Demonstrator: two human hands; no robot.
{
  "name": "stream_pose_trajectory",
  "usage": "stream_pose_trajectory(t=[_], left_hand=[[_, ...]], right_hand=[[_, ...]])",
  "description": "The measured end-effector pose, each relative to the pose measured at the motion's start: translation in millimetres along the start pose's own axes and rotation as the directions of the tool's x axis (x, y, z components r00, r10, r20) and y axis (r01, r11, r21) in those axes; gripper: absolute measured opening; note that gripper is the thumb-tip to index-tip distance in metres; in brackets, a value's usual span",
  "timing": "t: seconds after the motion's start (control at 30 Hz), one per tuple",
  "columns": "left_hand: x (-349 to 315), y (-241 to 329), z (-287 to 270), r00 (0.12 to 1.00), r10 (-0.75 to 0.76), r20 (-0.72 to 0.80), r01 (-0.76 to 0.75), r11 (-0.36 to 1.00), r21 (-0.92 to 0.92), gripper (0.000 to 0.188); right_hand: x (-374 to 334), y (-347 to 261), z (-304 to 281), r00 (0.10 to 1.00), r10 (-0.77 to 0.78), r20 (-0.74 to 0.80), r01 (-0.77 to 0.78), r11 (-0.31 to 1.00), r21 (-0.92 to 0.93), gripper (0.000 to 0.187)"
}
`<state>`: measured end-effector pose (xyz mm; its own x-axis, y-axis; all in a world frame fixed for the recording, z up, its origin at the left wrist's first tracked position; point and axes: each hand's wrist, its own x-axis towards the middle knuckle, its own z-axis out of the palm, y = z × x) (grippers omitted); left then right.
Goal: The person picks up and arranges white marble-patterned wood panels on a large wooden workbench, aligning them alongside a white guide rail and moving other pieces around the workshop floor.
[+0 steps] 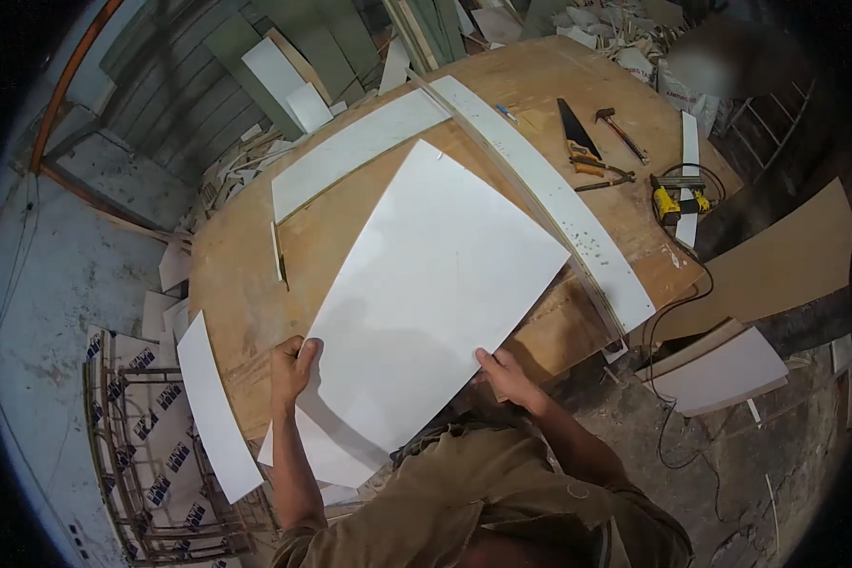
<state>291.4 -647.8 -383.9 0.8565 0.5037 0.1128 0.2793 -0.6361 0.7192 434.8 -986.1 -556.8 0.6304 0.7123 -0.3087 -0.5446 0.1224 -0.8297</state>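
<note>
A large white board (435,256) is held at a slant above the wooden worktable (559,85). My left hand (294,371) is closed on its left edge, thumb on top. On its near right edge, my right hand (506,374) grips with the thumb above and the fingers hidden underneath. Below the near left part of this board lies another white sheet (336,445), partly covered. A long white strip (549,204) runs along the table just beyond the held board, and a second white strip (350,151) meets it at the far left.
On the table's right lie a handsaw (577,133), pliers (604,172), a hammer (623,133) and a yellow-black corded power tool (677,201). Its cable (663,379) trails to the floor. A white panel (213,417) rests at the left edge. Offcuts (719,369) stand at the lower right.
</note>
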Motion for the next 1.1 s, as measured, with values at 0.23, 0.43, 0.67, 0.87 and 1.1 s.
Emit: stream_pose_trajectory(t=[0.23, 0.43, 0.67, 0.87, 1.1], left_hand=[[-6.2, 30.2, -45.7, 0.941, 0.101, -0.323, -0.094, 0.995, 0.037, 0.049], [-7.8, 37.3, -90.1, 0.635, -0.168, -0.754, 0.021, 0.98, -0.2, 0.075], [-43.1, 37.8, -104.9, 0.335, -0.471, -0.816, 0.069, 0.876, -0.478, 0.074], [-75.2, 18.5, -58.9, 0.379, -0.575, -0.725, -0.093, 0.755, -0.649, 0.079], [-124.6, -61.6, -25.3, 0.198, -0.836, -0.512, -0.061, 0.511, -0.857, 0.086]], right_hand=[[24.7, -100.3, 50.5, 0.818, -0.57, 0.073, 0.575, 0.811, -0.111, 0.054], [82.3, -99.9, 27.8, 0.883, -0.354, 0.307, 0.441, 0.848, -0.293, 0.052], [78.0, -15.7, -31.9, 0.908, 0.251, 0.335, -0.038, 0.847, -0.53, 0.063], [53.2, -25.6, -13.1, 0.933, 0.017, 0.359, -0.065, 0.99, 0.123, 0.061], [41.2, -61.8, -2.9, 0.966, -0.093, 0.243, 0.122, 0.987, -0.105, 0.045]])
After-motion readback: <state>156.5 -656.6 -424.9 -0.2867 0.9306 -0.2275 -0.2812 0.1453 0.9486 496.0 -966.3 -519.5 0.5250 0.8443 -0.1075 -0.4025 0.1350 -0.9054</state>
